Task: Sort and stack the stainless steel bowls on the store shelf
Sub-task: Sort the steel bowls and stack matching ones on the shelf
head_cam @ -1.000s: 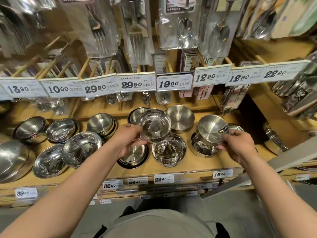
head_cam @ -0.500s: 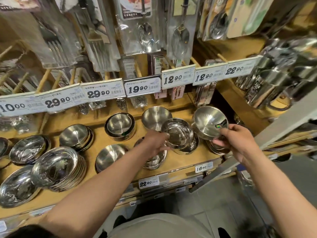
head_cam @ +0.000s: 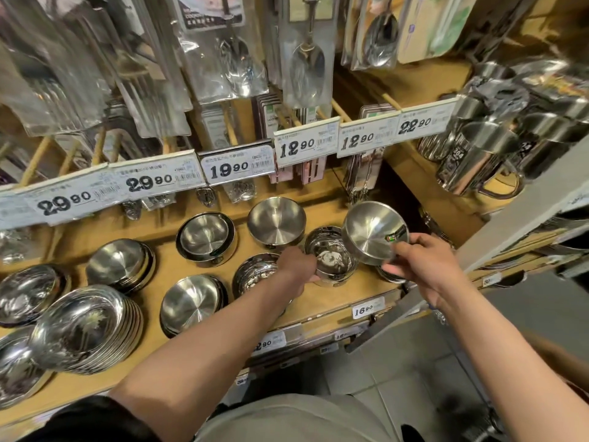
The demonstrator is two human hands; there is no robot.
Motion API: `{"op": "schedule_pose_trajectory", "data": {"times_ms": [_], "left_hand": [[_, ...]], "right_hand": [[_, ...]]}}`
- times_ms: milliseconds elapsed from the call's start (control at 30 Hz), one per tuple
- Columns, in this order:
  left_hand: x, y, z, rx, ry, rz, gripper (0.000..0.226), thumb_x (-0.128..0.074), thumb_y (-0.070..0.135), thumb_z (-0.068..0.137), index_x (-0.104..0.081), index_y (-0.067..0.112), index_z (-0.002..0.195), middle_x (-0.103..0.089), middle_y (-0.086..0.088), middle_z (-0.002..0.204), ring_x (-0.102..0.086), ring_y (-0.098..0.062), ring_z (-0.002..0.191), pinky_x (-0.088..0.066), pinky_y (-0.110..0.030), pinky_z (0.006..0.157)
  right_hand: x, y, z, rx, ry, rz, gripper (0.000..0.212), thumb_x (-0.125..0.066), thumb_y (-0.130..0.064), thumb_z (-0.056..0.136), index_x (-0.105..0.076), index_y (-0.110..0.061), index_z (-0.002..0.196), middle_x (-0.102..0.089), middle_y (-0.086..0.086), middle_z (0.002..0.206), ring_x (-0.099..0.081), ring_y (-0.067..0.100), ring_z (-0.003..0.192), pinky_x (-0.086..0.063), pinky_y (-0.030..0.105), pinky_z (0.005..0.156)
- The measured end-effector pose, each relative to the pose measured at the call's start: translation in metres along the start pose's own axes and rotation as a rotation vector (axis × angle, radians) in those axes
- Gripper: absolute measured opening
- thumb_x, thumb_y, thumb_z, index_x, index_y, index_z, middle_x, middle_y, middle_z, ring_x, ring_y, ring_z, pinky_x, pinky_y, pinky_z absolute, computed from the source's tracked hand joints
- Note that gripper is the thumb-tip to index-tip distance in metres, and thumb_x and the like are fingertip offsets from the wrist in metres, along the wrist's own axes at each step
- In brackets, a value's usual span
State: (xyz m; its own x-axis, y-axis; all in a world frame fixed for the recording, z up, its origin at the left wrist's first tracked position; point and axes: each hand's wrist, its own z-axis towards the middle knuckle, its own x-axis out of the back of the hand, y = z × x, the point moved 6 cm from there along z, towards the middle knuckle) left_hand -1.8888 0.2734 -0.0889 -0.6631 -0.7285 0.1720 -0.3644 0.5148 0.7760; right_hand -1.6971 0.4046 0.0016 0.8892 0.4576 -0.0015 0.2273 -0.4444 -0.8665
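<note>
- Your left hand (head_cam: 294, 266) grips a shiny bowl (head_cam: 331, 260) sitting on the wooden shelf (head_cam: 334, 301).
- Your right hand (head_cam: 424, 263) pinches a tilted brushed bowl (head_cam: 371, 234) just above it, overlapping its rim.

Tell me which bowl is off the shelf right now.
The tilted bowl in the right hand, with a sticker near its rim. Every other bowl sits on the shelf.

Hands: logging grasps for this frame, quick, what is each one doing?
Left hand: closed on the rim of the polished bowl on the shelf.
Right hand: holding the labelled bowl, tilted, in the air.
</note>
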Motion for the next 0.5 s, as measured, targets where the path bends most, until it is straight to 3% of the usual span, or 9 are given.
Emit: {"op": "schedule_pose_trajectory", "data": {"times_ms": [133,267,500], "left_hand": [[-0.004,-0.003,0.002,0.013,-0.016,0.0,0.027,-0.057,-0.006,0.095,-0.066,0.0,0.119,-0.071,-0.019,0.112,-0.074,-0.03,0.091,-0.064,-0.039,0.077],[-0.005,-0.004,0.005,-0.002,0.023,0.059,0.028,-0.056,-0.007,0.094,-0.065,0.0,0.119,-0.07,-0.018,0.113,-0.072,-0.032,0.095,-0.062,-0.047,0.086],[0.001,0.002,0.006,-0.053,0.095,0.225,0.018,-0.065,0.001,0.093,-0.067,-0.004,0.11,-0.071,-0.021,0.109,-0.073,-0.036,0.094,-0.062,-0.047,0.085]], "right_hand": [[-0.001,0.002,-0.002,-0.009,0.003,0.018,0.011,-0.067,0.003,0.092,-0.064,0.001,0.102,-0.071,0.017,0.09,-0.075,0.02,0.062,-0.061,0.023,0.053],[-0.003,0.006,-0.004,-0.02,0.003,0.041,0.011,-0.066,0.004,0.092,-0.063,0.001,0.102,-0.07,0.018,0.092,-0.075,0.019,0.062,-0.06,0.022,0.051],[-0.006,0.011,-0.009,-0.032,-0.013,0.023,0.016,-0.066,0.003,0.092,-0.062,-0.001,0.108,-0.07,0.018,0.103,-0.076,0.019,0.068,-0.064,0.03,0.061]]}}
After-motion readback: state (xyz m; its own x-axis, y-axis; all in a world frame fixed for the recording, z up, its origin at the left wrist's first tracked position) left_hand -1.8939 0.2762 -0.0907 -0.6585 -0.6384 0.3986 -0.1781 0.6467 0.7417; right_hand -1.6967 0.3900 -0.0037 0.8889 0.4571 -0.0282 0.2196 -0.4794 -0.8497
